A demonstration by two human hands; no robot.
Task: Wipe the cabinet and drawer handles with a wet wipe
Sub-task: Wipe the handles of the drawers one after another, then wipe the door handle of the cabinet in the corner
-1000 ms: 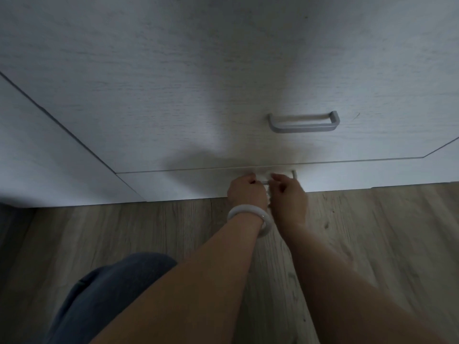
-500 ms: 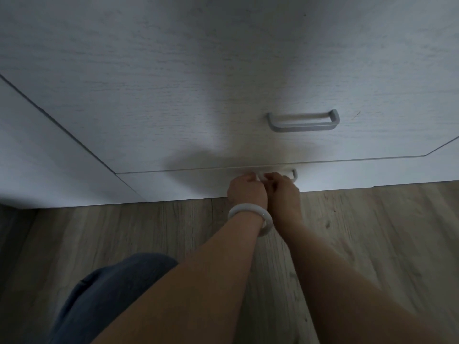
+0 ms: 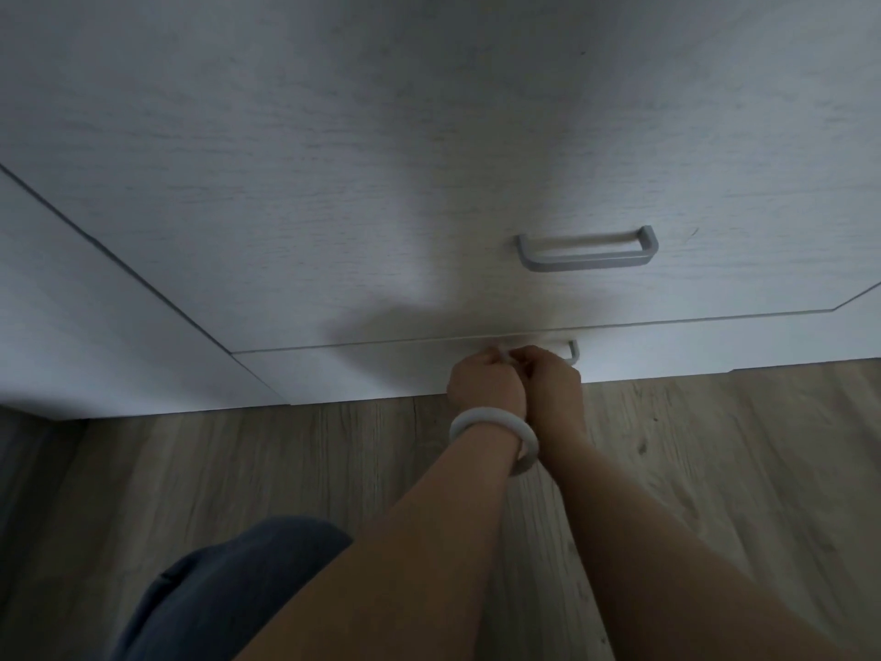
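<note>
Low down, I see both hands, left hand (image 3: 486,384) and right hand (image 3: 553,379), curled together on the bottom drawer handle (image 3: 573,351); upper handle (image 3: 587,249) above, knee (image 3: 229,584) nearside.

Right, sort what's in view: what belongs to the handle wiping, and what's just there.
Job:
left hand and right hand, both at the lower drawer handle
white wipe, bunched between them
upper drawer handle, untouched

Just there:
white bangle
wood floor
blue-clad knee

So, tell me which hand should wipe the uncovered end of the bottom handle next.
Right. The right hand sits beside the bottom handle's bare end; the left hand is further away.
</note>
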